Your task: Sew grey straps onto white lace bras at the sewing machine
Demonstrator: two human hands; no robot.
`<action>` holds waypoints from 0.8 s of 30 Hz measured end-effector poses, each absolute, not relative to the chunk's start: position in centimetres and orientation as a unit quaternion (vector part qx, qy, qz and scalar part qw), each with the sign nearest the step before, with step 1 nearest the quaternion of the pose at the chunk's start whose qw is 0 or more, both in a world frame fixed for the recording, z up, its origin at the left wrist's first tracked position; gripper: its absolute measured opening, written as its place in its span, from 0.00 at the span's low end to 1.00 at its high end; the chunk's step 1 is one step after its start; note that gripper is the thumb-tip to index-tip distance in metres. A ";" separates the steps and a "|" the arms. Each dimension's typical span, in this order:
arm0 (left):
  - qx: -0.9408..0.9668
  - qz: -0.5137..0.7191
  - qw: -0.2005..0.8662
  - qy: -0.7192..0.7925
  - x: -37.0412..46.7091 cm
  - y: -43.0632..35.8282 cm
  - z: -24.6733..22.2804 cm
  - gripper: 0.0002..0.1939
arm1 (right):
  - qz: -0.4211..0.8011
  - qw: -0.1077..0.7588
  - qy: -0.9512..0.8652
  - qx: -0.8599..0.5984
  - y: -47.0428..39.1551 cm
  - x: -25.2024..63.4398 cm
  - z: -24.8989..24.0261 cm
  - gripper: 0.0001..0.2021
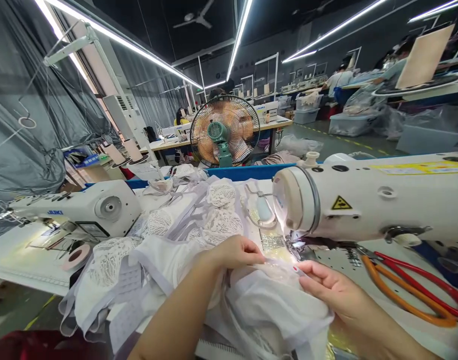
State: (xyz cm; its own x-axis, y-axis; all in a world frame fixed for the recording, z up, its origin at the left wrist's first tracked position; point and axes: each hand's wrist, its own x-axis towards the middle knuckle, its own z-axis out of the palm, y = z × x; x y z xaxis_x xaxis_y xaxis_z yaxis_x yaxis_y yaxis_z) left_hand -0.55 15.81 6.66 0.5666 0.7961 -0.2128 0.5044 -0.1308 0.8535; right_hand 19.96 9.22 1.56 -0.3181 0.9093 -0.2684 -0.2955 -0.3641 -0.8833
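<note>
Both hands are at a white fabric piece with a pale lilac edge and a soft, rounded body [277, 295], at lower centre of the frame, just in front of the needle area of a large white sewing machine [364, 200] that reaches in from the right. The left hand [238, 252] pinches the upper edge between thumb and bent fingers. The right hand [326, 285] pinches the same edge farther to the right, thumb against forefinger, with the rest of the fabric hanging in loose folds below. The short stretch between the two grips lies close under the lit needle area; whether it is beneath the presser foot cannot be told.

The step in hand looks like lining up and smoothing this edge. From this hold, the next move calls for light, even tension, the layers matched, the loose folds kept out from under, and fingertips clear of the needle.

White lace cups with lilac bands [221, 220] are heaped at the centre of the frame, beyond the left hand. At the right, shears with orange and red handles [448, 320] lie on the white table [412, 327]. A smaller white machine [75, 205] stands at the left, beside a pink roll of tape [77, 256]. A green fan [217, 131] stands at upper centre.
</note>
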 end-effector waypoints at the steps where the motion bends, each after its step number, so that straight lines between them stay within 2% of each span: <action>1: 0.708 0.182 0.524 0.437 -0.6 16.0 6.5 0.09 | 0.719 0.414 -0.384 -0.405 9.2 20.1 1.4 0.20; 5: 0.587 0.276 0.620 0.441 0.2 16.0 5.7 0.13 | 0.704 0.401 -0.436 -0.391 9.2 20.6 1.2 0.23; 8: 0.548 0.301 0.647 0.436 1.3 15.7 5.1 0.17 | 0.672 0.393 -0.499 -0.381 9.3 20.6 1.4 0.27; 12: 0.530 0.350 0.633 0.443 2.6 15.2 4.4 0.20 | 0.649 0.365 -0.551 -0.377 9.4 20.5 1.4 0.36; 17: 0.540 0.372 0.602 0.456 2.8 15.1 4.2 0.20 | 0.628 0.373 -0.548 -0.409 9.3 20.5 1.1 0.46; 21: 0.551 0.375 0.579 0.469 2.6 15.3 4.1 0.19 | 0.615 0.376 -0.561 -0.407 9.5 20.6 0.6 0.44; 24: 0.556 0.379 0.567 0.475 2.5 15.6 3.9 0.18 | 0.576 0.400 -0.571 -0.427 9.5 20.7 0.2 0.35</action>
State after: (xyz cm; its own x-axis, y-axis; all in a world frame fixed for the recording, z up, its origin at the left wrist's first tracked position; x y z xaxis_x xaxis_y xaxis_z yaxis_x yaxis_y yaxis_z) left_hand 2.47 15.58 3.86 0.2611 0.9582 -0.1173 0.0994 0.0942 0.9906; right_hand 20.72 9.53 0.20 -0.3157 0.9482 -0.0344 0.0274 -0.0271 -0.9993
